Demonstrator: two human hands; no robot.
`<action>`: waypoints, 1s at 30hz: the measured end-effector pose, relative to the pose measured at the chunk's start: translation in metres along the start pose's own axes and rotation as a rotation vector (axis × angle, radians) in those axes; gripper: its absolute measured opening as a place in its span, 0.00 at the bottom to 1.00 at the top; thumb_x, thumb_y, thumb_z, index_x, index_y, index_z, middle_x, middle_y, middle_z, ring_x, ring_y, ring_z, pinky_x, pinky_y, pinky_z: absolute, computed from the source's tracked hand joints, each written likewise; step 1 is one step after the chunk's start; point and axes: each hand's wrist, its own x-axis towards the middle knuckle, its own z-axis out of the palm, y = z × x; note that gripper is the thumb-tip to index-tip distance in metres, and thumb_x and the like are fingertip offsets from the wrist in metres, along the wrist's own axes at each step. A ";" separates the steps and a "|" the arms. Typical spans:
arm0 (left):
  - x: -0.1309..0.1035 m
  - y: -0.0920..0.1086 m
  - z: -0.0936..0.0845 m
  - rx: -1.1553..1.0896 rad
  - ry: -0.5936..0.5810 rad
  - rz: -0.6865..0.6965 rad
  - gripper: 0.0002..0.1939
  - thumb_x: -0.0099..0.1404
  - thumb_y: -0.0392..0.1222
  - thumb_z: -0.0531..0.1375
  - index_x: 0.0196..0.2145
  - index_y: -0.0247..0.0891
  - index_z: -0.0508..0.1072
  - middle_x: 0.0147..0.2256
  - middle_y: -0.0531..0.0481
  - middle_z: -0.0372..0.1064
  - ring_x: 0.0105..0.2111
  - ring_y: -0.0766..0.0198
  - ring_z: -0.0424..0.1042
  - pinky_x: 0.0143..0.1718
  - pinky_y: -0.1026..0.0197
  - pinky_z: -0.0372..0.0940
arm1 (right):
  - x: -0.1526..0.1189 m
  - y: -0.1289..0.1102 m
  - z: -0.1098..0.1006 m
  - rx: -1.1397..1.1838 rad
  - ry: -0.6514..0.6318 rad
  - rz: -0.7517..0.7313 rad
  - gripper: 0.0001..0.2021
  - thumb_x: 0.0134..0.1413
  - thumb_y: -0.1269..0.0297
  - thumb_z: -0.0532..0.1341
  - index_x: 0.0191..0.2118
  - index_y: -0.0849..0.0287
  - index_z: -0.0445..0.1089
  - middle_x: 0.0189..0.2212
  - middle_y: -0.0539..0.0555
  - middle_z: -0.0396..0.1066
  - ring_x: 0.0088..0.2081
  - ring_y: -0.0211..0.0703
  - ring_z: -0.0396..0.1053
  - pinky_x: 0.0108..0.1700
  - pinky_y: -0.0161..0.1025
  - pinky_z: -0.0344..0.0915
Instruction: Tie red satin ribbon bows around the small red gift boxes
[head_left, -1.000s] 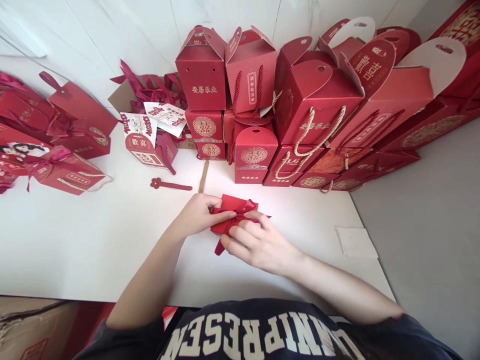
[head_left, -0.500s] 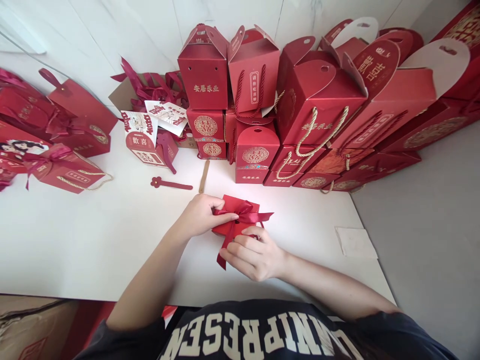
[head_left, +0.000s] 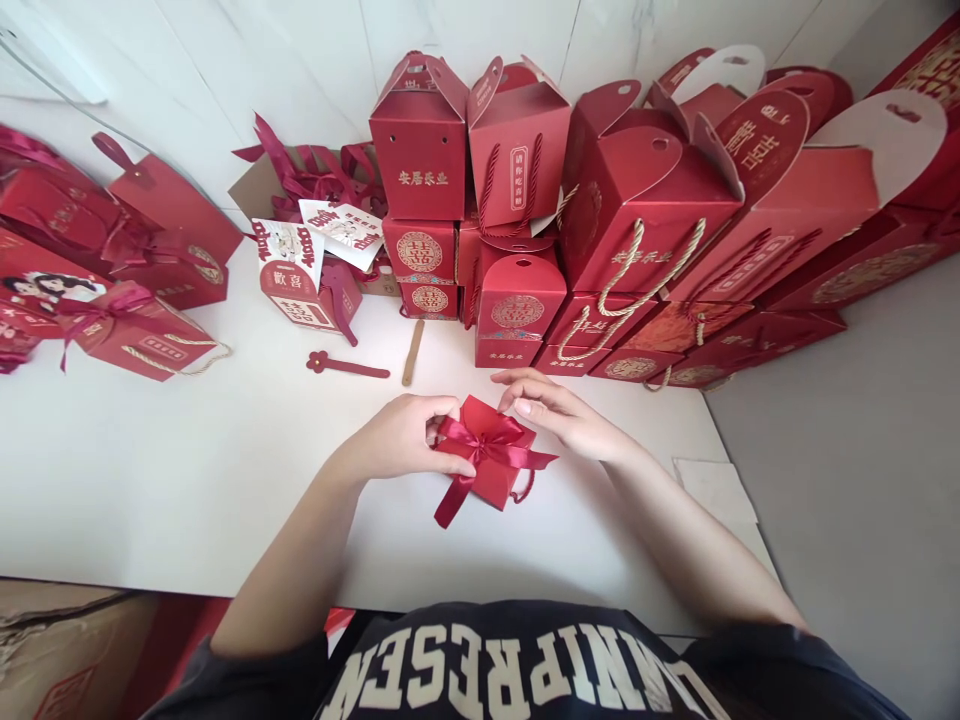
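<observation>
A small red gift box (head_left: 496,484) stands on the white table in front of me, topped by a shiny dark red ribbon bow (head_left: 484,443). One ribbon tail hangs toward me and another points right; a red cord loop (head_left: 525,487) shows at the lower right side. My left hand (head_left: 409,438) grips the box at its left side, thumb on top by the bow's left loop. Beyond the box's upper right corner is my right hand (head_left: 559,412), fingers stretched out and holding nothing. Whether its fingertips touch the box I cannot tell.
Stacked red gift boxes (head_left: 517,300) line the back and right. A flower-ended red strip (head_left: 349,366) and a brown strip (head_left: 412,352) lie behind my left hand. Behind them are a ribbon-filled carton (head_left: 247,190) and a small box (head_left: 304,300); decorated bags (head_left: 161,335) stand left.
My right hand has left the ribbon at the front and moved to the box's far right side, its fingers opening out. The box has turned, and the bow looks fuller.
</observation>
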 end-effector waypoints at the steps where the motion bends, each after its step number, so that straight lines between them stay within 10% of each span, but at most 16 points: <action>1: 0.000 0.000 0.000 -0.004 0.026 0.015 0.19 0.52 0.54 0.69 0.31 0.39 0.67 0.26 0.58 0.60 0.25 0.68 0.57 0.28 0.65 0.55 | 0.001 0.003 -0.001 0.049 -0.056 0.008 0.13 0.63 0.52 0.57 0.39 0.55 0.72 0.59 0.58 0.62 0.64 0.51 0.56 0.62 0.54 0.55; 10: 0.006 0.004 0.019 0.108 0.272 0.182 0.09 0.59 0.49 0.65 0.31 0.40 0.76 0.39 0.49 0.60 0.40 0.61 0.66 0.43 0.58 0.65 | 0.004 0.010 0.000 0.207 -0.173 -0.076 0.14 0.60 0.57 0.62 0.25 0.58 0.70 0.64 0.55 0.58 0.66 0.51 0.52 0.65 0.54 0.49; 21: 0.011 0.006 0.028 0.035 0.203 0.213 0.03 0.59 0.40 0.64 0.31 0.39 0.76 0.47 0.49 0.61 0.42 0.63 0.70 0.47 0.58 0.66 | 0.009 0.023 0.019 0.252 -0.054 -0.172 0.21 0.60 0.58 0.62 0.20 0.60 0.57 0.54 0.55 0.62 0.54 0.47 0.64 0.58 0.49 0.58; 30: 0.011 0.004 0.028 0.035 0.186 0.228 0.02 0.59 0.38 0.63 0.30 0.39 0.76 0.47 0.50 0.60 0.39 0.65 0.70 0.44 0.59 0.66 | 0.010 0.029 0.029 0.392 -0.002 -0.102 0.18 0.63 0.56 0.58 0.24 0.59 0.68 0.53 0.54 0.61 0.56 0.47 0.64 0.61 0.48 0.58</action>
